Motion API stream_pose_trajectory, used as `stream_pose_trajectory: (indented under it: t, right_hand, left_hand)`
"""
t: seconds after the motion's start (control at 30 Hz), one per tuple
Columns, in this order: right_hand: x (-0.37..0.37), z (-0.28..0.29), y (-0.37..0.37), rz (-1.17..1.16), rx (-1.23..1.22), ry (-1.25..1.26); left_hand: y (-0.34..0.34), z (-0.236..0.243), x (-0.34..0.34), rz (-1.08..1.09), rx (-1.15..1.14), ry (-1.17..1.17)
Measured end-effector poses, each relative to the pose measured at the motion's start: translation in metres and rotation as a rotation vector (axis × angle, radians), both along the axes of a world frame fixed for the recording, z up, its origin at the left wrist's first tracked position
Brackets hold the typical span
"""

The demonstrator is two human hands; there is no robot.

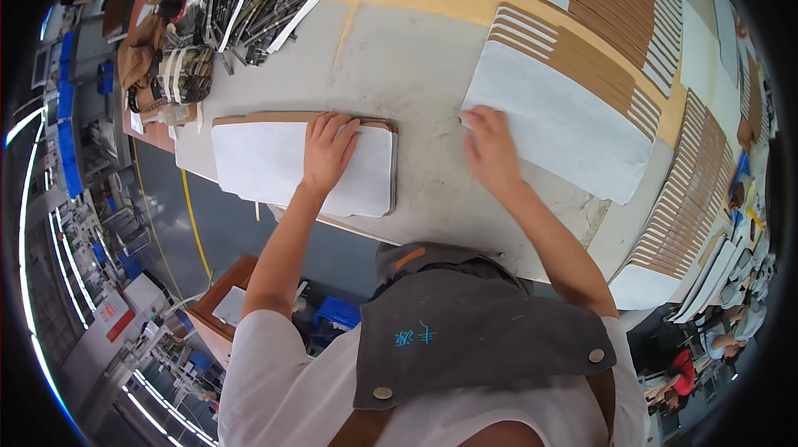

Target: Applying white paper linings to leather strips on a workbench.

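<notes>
My left hand (329, 150) lies on a neat stack of flat panels (262, 156), white on the upper face with brown edges showing at the far side. Its fingers are stretched over the far edge of the stack. To the right, my right hand (493, 148) is at the left corner of a fanned row of similar white and brown panels (565, 106). The thumb and forefinger are apart there, and I see nothing held between them. Whether the fingertips touch the top panel's edge is hard to make out.
More fanned panels (603, 7) cover the far right of the grey worktable (407, 73), and another row (682, 198) lies along its right side. A heap of dark strips (266, 11) and a taped bundle (184, 73) occupy the far left. People (682, 376) are at the lower right.
</notes>
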State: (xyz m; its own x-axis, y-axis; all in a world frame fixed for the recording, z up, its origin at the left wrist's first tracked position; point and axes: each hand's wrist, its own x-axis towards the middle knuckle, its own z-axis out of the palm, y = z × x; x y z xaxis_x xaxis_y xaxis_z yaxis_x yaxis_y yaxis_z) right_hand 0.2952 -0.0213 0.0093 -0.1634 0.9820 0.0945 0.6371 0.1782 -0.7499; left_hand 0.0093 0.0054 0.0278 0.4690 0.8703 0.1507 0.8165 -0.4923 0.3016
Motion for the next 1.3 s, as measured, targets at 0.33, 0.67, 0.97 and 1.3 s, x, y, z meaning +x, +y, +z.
stream_pose_trajectory:
  t: [0.33, 0.67, 0.97, 1.3]
  right_hand:
    - [-0.116, 0.007, 0.027, 0.239, -0.079, 0.13]
    - [-0.123, 0.011, 0.024, 0.206, 0.22, -0.041]
    - [-0.128, 0.016, 0.022, 0.276, 0.417, -0.103]
    - [-0.105, 0.052, 0.005, -0.073, -0.457, 0.54]
  left_hand:
    - [0.026, 0.011, -0.019, -0.192, -0.124, -0.241]
    - [0.01, 0.017, -0.012, -0.17, 0.319, -0.109]
    - [0.008, 0.029, -0.024, -0.186, 0.209, -0.119]
    - [0.059, 0.07, -0.201, 0.123, -0.619, 0.403]
